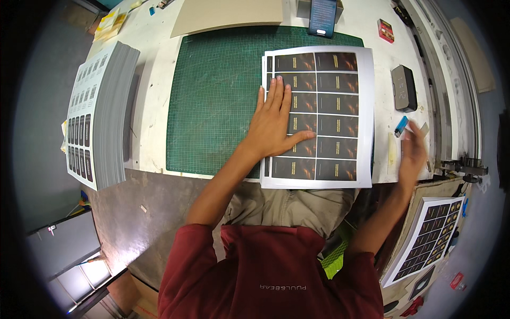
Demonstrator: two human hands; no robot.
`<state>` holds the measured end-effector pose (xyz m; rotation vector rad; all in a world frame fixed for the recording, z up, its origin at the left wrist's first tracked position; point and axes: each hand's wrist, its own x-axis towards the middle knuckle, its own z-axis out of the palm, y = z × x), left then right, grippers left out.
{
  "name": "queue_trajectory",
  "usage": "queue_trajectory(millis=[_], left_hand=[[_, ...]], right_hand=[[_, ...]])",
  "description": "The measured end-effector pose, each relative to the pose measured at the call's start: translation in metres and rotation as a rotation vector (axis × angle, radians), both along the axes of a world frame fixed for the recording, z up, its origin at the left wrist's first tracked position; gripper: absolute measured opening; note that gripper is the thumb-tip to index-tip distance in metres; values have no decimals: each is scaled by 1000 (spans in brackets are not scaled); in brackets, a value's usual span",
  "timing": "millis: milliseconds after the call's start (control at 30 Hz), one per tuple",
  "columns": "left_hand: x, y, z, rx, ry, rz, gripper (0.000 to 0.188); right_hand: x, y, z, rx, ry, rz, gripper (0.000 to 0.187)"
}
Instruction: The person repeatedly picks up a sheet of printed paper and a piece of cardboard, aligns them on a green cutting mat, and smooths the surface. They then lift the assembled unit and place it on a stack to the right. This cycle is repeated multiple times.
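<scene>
At my far left I see a tall stack of printed sheets [95, 117], its pale cut edges turned toward the middle, standing on the left side of the white table [151, 106]. Next to it, well apart, lies the green cutting mat [212, 101], with a beige board [228, 16] just beyond its upper edge.

From the lower edge I follow the left forearm up to the left hand [272, 125], laid palm down along the left side of the dark-printed sheets [337, 117]. Its fingers are straight and flat: three lie close together, the little finger sits slightly apart near the sheets' left edge, and the thumb [303, 136] stretches wide to the right across the print. This hand presses on the sheets without gripping anything I can make out. The sheets themselves lie in a neat pile over the right part of the mat, reaching past its near edge.

Above them I see a phone [322, 18] at the mat's upper edge, and farther right a small red box [386, 32] and a black clock [405, 87].

Below the clock, the right hand [413, 151] is blurred, its fingers bent near a small blue object [401, 126]. I cannot tell how far those fingers are open, or whether they touch or hold it. At my lower right, another pile of printed sheets [425, 239] lies beside the table, well below that hand.
</scene>
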<state>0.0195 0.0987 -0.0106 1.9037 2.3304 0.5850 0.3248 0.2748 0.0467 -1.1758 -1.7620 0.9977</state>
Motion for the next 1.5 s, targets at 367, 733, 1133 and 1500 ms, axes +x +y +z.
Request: queue_trajectory(millis=[367, 733, 1133, 1500], left_hand=[[8, 9, 11, -29, 56, -2, 122], [18, 154, -12, 102, 34, -52, 109], [53, 198, -7, 28, 45, -231, 88], [109, -76, 33, -181, -536, -457, 96]], right_hand=[[-44, -113, -5, 298, -938, 492, 64], [-41, -109, -9, 250, -824, 559, 62], [-39, -111, -11, 248, -785, 523, 59], [-36, -113, -16, 262, -701, 491, 51]])
